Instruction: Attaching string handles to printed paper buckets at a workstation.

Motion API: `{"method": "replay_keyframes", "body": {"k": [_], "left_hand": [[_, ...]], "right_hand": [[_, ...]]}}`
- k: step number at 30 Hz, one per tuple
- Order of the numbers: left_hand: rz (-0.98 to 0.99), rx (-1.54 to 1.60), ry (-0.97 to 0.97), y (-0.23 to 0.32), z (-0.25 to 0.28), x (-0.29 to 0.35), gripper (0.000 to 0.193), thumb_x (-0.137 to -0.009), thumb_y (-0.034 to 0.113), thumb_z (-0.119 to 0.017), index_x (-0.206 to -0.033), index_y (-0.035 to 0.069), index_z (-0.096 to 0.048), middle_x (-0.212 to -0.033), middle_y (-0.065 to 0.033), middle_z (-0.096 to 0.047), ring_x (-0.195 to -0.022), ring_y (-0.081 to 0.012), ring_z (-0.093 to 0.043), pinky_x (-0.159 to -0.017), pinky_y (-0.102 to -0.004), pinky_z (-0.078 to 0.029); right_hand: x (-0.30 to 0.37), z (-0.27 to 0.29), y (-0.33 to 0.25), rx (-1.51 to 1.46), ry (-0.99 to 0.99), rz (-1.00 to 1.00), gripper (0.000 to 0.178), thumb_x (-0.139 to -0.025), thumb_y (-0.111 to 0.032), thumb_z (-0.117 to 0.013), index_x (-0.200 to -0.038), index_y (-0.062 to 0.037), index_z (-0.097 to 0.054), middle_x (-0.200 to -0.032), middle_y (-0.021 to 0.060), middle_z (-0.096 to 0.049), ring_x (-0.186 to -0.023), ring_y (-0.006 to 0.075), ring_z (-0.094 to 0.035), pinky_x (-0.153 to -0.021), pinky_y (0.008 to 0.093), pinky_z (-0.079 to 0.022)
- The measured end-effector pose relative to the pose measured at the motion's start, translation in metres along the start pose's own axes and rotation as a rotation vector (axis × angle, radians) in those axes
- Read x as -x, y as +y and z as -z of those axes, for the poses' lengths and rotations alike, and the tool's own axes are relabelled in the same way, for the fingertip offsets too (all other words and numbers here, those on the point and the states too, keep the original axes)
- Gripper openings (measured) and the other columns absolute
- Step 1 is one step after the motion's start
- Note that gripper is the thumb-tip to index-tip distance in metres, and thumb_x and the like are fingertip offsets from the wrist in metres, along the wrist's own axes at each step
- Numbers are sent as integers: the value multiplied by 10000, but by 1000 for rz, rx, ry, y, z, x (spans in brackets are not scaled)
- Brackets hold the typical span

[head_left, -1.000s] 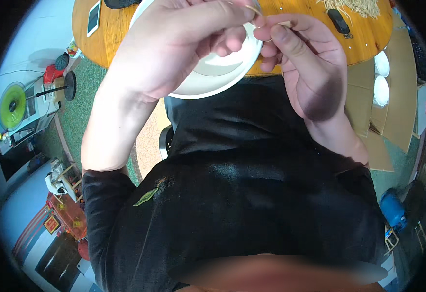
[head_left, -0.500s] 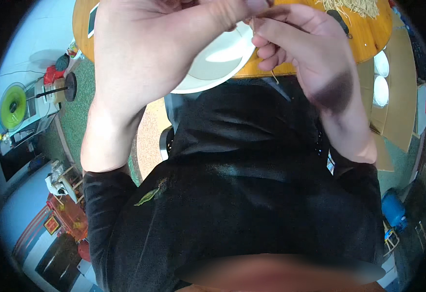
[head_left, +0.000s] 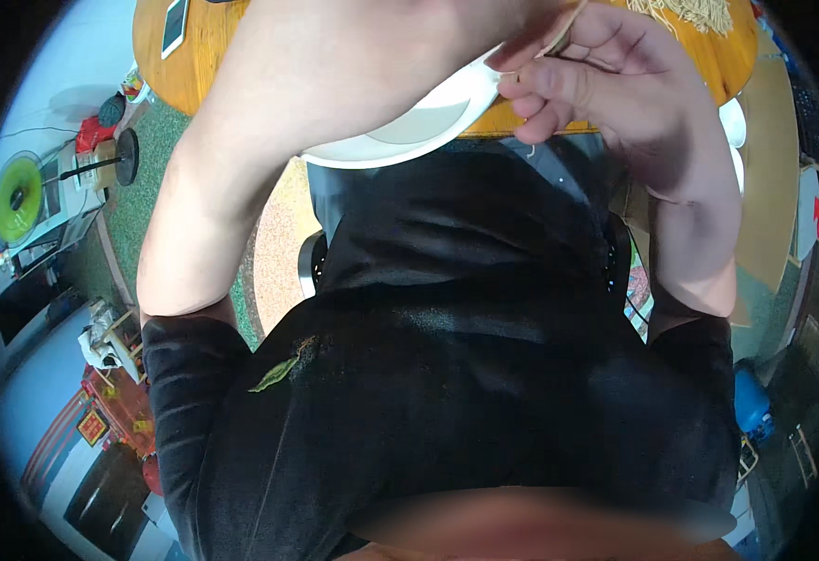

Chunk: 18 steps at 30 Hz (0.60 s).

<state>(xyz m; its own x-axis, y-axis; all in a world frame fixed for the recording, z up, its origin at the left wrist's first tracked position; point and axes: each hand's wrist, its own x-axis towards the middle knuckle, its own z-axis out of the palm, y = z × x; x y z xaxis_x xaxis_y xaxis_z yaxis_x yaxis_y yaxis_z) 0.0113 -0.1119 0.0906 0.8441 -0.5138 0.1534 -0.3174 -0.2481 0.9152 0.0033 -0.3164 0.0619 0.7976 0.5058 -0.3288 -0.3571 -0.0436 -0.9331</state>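
My right hand (head_left: 615, 98) is closed in a pinch on a thin beige strand (head_left: 566, 26). One end of the strand rises above the fingers, and a short tail hangs below them. My left hand (head_left: 484, 33) reaches across from the left until it meets the right fingertips. Its own fingers are hidden at the upper edge, so what they hold cannot be seen. Beneath the left forearm is a white basin (head_left: 362, 161) at the near edge of the wooden table (head_left: 213, 56). A heap of similar beige strands (head_left: 699, 13) lies at the far right.
A white phone (head_left: 174, 28) lies at the table's left. White round items (head_left: 733, 123) rest on cardboard (head_left: 769, 178) to the right. A green-bladed fan (head_left: 18, 199) stands at the left. A green leaf-like scrap (head_left: 275, 374) clings to my dark clothing.
My left hand has moved up and right, its wrist turning over so its fingers are out of sight. My right hand has shifted slightly right, and more of the strand shows above it.
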Motion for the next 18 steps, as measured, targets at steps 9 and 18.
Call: {"method": "replay_keyframes", "body": {"k": [9,18], "left_hand": [[59,-181,-132,2,9,17,547,-839,-39,-661,-1375,-28,-556,-1185,-150,-690,-1111,-226,-673,-982,-352,-528],[-67,-480,-210,1,5,12,359,-824,64,-771,-1166,12,-675,-1027,-140,-717,-981,-296,-707,-833,-375,-552]], "right_hand": [[-9,27,48,3,-102,312,198,-999,-129,-677,-1140,4,-715,-1028,108,-745,-871,164,-711,-755,276,-590],[7,15,62,284,165,638,187,-973,76,-633,-1131,15,-711,-1133,130,-736,-994,174,-731,-840,254,-581]]}}
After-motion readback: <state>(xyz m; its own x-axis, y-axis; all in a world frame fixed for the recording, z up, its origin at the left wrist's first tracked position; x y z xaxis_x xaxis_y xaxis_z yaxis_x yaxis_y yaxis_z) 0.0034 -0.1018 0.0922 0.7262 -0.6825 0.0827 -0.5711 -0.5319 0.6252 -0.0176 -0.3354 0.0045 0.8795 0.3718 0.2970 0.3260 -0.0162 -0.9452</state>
